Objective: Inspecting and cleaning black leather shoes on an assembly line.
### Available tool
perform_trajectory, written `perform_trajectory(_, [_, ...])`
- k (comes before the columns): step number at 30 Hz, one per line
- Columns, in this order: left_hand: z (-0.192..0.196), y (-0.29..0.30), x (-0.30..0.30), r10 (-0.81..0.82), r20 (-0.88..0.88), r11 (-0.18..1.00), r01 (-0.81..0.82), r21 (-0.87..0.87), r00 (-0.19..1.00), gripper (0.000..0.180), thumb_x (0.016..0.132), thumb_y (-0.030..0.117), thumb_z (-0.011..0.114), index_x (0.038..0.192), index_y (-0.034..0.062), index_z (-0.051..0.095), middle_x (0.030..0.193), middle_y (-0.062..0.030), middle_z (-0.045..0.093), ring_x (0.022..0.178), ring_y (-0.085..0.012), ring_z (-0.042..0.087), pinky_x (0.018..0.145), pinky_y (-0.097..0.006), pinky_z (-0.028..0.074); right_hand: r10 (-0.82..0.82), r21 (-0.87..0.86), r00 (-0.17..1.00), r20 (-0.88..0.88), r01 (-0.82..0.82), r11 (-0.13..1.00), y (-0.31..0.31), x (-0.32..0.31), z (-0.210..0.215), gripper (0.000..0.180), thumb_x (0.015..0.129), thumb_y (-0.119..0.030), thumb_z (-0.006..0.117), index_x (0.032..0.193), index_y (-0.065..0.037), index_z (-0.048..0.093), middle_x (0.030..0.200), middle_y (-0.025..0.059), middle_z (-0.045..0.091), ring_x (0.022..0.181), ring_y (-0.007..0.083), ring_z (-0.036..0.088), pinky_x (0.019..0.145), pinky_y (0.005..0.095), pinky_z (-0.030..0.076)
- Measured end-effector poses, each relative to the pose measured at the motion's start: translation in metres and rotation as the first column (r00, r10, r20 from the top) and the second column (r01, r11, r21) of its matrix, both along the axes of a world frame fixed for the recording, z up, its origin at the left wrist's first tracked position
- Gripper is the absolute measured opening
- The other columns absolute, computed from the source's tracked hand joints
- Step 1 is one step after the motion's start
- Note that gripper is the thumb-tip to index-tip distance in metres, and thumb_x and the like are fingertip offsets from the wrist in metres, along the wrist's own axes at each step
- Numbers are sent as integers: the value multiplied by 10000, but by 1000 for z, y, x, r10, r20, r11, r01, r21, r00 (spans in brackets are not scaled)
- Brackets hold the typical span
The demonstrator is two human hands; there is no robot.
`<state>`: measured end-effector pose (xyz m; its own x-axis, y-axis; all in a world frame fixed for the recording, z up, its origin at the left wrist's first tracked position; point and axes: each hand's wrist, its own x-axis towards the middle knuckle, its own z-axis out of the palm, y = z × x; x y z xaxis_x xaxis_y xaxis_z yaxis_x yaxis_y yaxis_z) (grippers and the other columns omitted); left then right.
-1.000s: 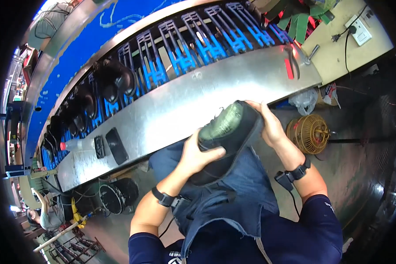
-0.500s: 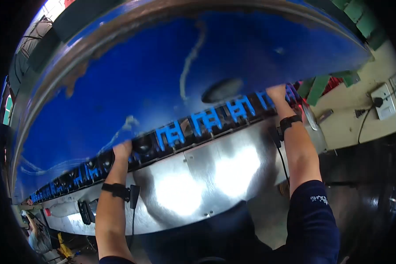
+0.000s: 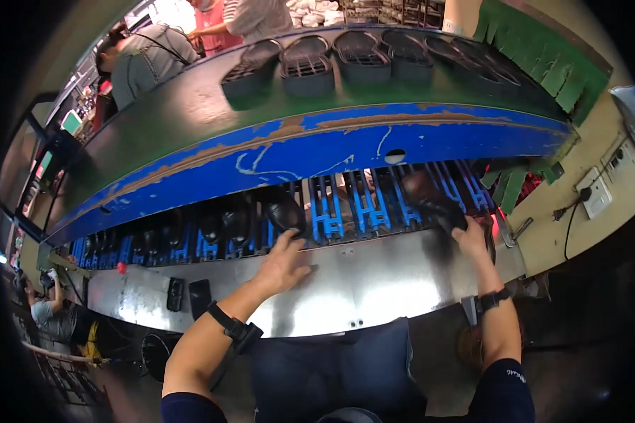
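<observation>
Glossy black, a blurred shoe-shaped piece [image 3: 439, 209] over blue metal prongs [image 3: 328, 227] is gripped at one end by the right hand [image 3: 471, 238] — through one-sided support it could be tipped or scuffed. The left hand [image 3: 279, 268] is loosely spread beside a rounded black shoe [image 3: 285, 213].

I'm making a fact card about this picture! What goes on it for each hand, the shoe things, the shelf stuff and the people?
Left hand: fingers spread, beside a black shoe form; touching unclear
Right hand: at the near end of a blurry dark shoe form; grip unclear
Rack: blue bars, under the blue panel
Green-topped shelf: black soles in a row
Metal ledge: shiny, below the rack
Other people: some beyond the shelf, one far left
</observation>
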<state>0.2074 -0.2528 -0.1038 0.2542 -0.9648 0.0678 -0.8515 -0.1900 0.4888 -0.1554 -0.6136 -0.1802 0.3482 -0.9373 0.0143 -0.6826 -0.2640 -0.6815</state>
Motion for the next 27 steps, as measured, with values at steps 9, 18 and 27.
perform_trajectory(9, [240, -34, -45, -249, 541, 655, 550, -517, 804, 264, 850, -3, 647, 1113, 23, 643, 1117, -175, 658, 1039, -375, 638, 909, -429, 526, 294, -316, 948, 119, -245, 917, 232, 23, -34, 643, 800, -126, 731, 1385, -32, 481, 1312, 257, 580, 1209, 422, 577, 1016, 448, 473])
perform_trajectory(18, [265, -100, 145, 200, 612, 942, 21, -334, 765, 401, 843, 206, 706, 1184, 8, 629, 1170, -236, 656, 1138, -399, 595, 974, -469, 460, 290, -471, 947, 136, -196, 860, 254, 50, -56, 639, 807, -189, 749, 1379, -37, 506, 1359, 187, 580, 1238, 362, 563, 993, 444, 448])
perform_trajectory(27, [275, -1, 76, 104, 207, 879, 8, -477, 973, 266, 1000, 221, 630, 1165, 15, 658, 1055, -57, 665, 933, -117, 600, 850, -245, 476, 285, -450, 945, 161, -186, 873, 241, 36, -45, 595, 799, -173, 744, 1340, -59, 522, 1310, 168, 605, 1186, 358, 588, 974, 471, 463])
